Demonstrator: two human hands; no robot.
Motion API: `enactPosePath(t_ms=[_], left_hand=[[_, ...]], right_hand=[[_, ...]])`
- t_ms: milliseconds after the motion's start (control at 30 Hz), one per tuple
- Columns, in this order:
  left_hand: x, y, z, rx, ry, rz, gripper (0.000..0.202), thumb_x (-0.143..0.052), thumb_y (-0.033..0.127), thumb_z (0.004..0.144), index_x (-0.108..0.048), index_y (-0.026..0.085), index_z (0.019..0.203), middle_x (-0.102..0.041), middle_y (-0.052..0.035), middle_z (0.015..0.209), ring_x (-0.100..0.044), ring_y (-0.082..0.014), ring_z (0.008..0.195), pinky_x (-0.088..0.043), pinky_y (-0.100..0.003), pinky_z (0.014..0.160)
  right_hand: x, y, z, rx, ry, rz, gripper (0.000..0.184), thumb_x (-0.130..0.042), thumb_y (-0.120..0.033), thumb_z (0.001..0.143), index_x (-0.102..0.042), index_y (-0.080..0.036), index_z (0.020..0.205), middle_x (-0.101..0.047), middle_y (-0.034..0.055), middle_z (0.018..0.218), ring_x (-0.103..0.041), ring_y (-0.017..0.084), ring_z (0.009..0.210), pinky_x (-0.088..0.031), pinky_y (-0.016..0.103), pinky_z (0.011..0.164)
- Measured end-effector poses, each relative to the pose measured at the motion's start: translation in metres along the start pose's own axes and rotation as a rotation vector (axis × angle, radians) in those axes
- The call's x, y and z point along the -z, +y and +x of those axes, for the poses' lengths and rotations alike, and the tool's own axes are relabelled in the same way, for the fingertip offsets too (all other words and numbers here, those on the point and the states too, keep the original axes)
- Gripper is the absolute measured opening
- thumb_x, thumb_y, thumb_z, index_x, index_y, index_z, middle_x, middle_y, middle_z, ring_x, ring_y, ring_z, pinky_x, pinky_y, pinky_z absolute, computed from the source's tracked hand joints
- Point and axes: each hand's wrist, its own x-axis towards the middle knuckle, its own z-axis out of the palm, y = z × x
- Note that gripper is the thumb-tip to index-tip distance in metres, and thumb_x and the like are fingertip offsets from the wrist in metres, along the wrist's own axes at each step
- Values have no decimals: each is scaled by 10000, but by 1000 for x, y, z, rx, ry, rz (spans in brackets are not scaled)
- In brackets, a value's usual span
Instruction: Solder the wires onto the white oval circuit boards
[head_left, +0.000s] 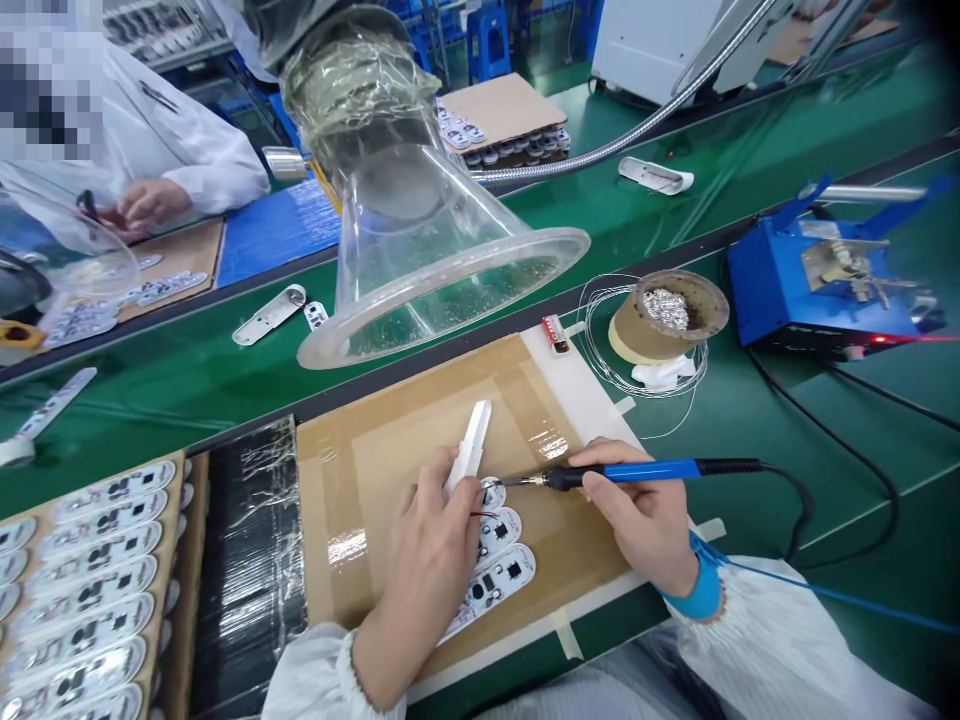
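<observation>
My right hand (649, 515) grips a blue and black soldering iron (660, 469) like a pen, its tip pointing left. That tip is at the end of the uppermost of a few white rounded circuit boards (517, 567) lying on brown cardboard (360, 510); whether it touches cannot be told. Fingers of my left hand (431, 545) close around a narrow white plastic casing (474, 440), which slants up and away. A thin dark red wire (484, 514) shows beside my left fingertips. My left hand covers the boards' left ends.
A clear fume hood (442, 250) hangs above the cardboard. At right are a pot of metal shavings (666, 310), coiled solder wire (600, 330) and a blue soldering stand (817, 280). Rows of circuit boards (97, 590) lie at left. Across the bench sits another person (150, 150).
</observation>
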Motion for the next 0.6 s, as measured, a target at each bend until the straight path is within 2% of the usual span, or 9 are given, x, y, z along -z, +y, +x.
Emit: enactPosePath(t_ms=[133,300,600], left_hand=[[-1,0,1,-7,-13,4,152,-552,128,1025,-662,223,981,-630,-148,1414,-699,-277,969,-591,-402,764],[-2,1,1,3,-31,10,152,-546,151,1035,-664,230,983,-633,-135,1406,-701,-261,970,-586,-376,747],[2,4,5,-16,2,30,151,-547,129,1012,-644,221,942,-652,-155,1371,-649,-264,893,-539,-409,766]], right_hand=[[1,2,-2,-5,-3,-23,90,-722,-244,963,-811,-246,950,-738,43,821,-649,175,627,-521,284,535],[3,5,-6,-50,7,-72,103,-727,-306,971,-803,-245,939,-731,52,821,-605,171,584,-462,288,479],[3,6,-4,-20,-17,-63,84,-726,-283,966,-803,-254,947,-753,55,847,-692,210,689,-548,315,563]])
